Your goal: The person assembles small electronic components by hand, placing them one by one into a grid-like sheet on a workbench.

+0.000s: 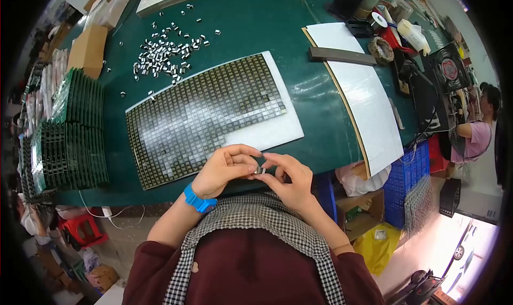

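Note:
Between the fingertips of my left hand [227, 167] and my right hand [288, 179] is a small silver metal part [260, 170], too small to name exactly. Both hands pinch it just off the table's near edge; a blue band circles my left wrist. Right beyond them lies a white board [278, 132] covered with rows of small square, dark and shiny pieces [203, 107]. Its near right corner is bare white. A loose heap of small silver and black metal parts [163, 56] is scattered on the green table [256, 24] past the board.
Stacks of green circuit boards [69, 150] stand at the left, beside a cardboard box [88, 48]. At the right lie white sheets [363, 102] with a grey bar [342, 55] across them. A small fan [450, 70] and tools crowd the far right. Another person [475, 134] sits beyond.

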A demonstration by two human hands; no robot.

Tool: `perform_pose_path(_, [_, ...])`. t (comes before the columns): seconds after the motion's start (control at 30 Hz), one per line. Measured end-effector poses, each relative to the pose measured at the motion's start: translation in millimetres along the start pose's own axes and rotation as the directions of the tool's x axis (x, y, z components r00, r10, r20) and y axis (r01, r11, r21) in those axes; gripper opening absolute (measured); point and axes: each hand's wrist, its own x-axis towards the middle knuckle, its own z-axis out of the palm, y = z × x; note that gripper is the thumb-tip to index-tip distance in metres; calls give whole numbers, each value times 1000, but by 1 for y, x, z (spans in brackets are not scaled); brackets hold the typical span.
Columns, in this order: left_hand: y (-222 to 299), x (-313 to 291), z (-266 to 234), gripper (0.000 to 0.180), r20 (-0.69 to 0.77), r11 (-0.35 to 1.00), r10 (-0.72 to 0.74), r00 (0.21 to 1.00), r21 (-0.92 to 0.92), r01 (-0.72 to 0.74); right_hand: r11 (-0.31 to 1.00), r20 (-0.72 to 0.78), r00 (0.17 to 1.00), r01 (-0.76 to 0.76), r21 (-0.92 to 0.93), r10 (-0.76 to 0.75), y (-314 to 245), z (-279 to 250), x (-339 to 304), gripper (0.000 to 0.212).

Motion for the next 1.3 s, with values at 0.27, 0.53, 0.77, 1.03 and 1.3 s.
perform_pose_path(0.27, [4,0,3,33,25,1000,23,999,-11,-23,1000,35,999,16,-6,-16,-2,1,1,48])
perform_pose_path(0.53, [0,-1,10,33,-48,998,40,998,-38,-41,952,3,966,257,-164,-260,5,5,2,48])
perform_pose_path(0.77, [49,0,-14,10,-426,853,515,744,342,-395,740,82,914,-372,561,398,7,-5,3,34])
perform_pose_path(1.03, [83,23,-21,25,170,-156,867,469,985,-70,573,179,833,-500,649,523,10,-12,12,67])
perform_pose_path(1.3, [16,21,54,34,540,-107,474,696,820,-563,517,171,820,-490,701,545,8,-3,10,67])
